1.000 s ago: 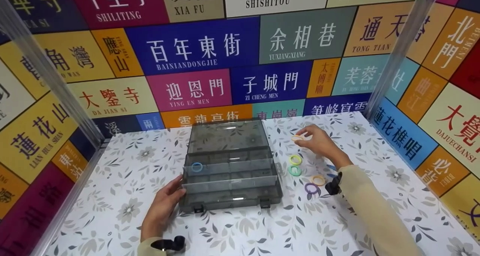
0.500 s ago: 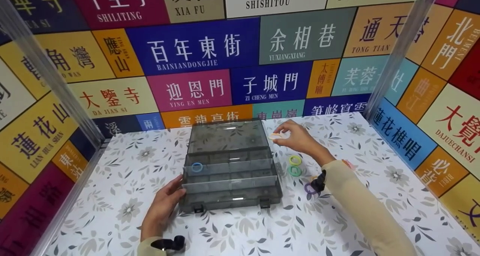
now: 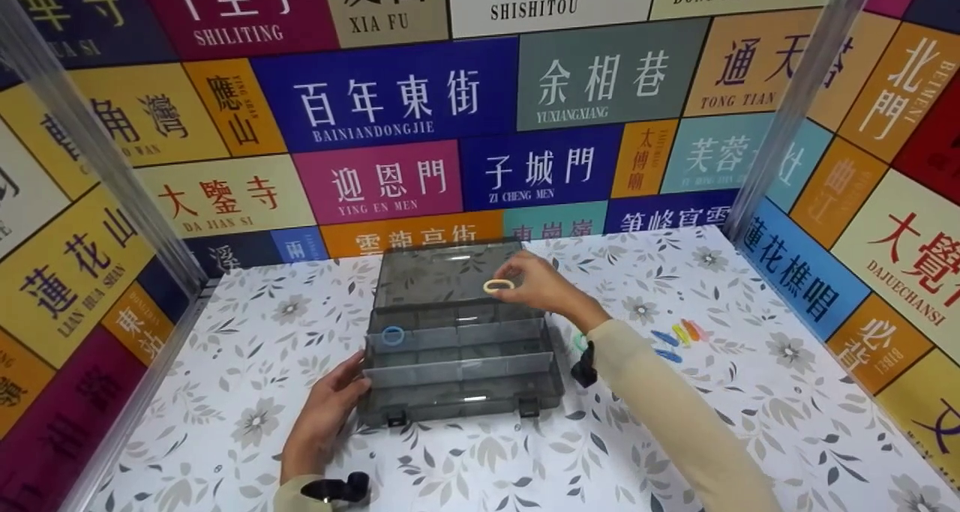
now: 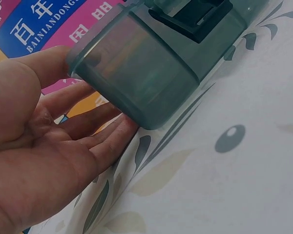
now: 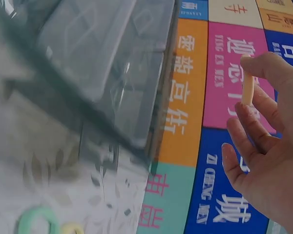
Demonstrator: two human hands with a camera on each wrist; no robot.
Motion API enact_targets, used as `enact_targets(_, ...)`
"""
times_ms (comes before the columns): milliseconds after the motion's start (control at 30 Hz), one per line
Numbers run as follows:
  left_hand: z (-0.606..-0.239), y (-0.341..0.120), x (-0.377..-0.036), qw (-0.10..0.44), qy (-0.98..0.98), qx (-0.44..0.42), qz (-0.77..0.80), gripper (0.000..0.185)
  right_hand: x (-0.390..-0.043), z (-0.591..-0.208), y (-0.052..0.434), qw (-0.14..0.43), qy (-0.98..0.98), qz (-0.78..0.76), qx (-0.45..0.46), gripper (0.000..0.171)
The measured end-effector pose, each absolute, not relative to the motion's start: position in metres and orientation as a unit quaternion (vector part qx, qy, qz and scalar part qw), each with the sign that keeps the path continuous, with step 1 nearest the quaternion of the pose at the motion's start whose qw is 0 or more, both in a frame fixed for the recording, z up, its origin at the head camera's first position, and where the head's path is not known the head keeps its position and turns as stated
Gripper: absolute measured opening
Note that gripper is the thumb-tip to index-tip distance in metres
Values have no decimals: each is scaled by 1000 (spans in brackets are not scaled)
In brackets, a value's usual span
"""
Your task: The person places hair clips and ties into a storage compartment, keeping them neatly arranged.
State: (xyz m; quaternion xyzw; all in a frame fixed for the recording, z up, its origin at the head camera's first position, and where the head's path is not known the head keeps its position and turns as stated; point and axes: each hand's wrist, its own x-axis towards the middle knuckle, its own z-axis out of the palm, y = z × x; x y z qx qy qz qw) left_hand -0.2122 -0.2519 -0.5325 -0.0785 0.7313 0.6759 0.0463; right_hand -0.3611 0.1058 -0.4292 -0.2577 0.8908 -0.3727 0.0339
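Note:
A dark translucent compartment box (image 3: 517, 388) stands on the table with its lid (image 3: 442, 272) raised back. My left hand (image 3: 326, 411) rests against the box's left side; in the left wrist view its thumb touches near the top corner and the relaxed fingers reach along the lower wall. My right hand (image 3: 536, 283) pinches a pale yellow ring (image 3: 498, 286) between thumb and fingertips, in front of the lid and above the back compartments. The right wrist view shows this ring (image 5: 247, 83) edge-on. A blue ring (image 3: 393, 336) lies in the box at the left.
A green ring (image 3: 579, 341) lies right of the box, partly hidden by the right wrist. Small blue, yellow and pink pieces (image 3: 686, 333) lie farther right on the flower-patterned tabletop (image 3: 247, 392). Wall panels with printed signs (image 3: 386, 92) enclose the back and sides.
My right hand has carried the pale yellow ring leftward from the table's right side to over the box. The forearm now covers most loose rings. My left hand has stayed put.

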Motion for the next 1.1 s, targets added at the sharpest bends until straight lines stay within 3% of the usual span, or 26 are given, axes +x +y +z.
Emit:
enact_targets(500, -532, -254, -213, 43, 725, -75, 683, 58, -359, -441, 36, 43, 902, -322, -285, 28)
enact_targets(1100, -533, -251, -215, 51, 714, -86, 693, 59, -353, -459, -13, 117, 865, -456, -174, 18)
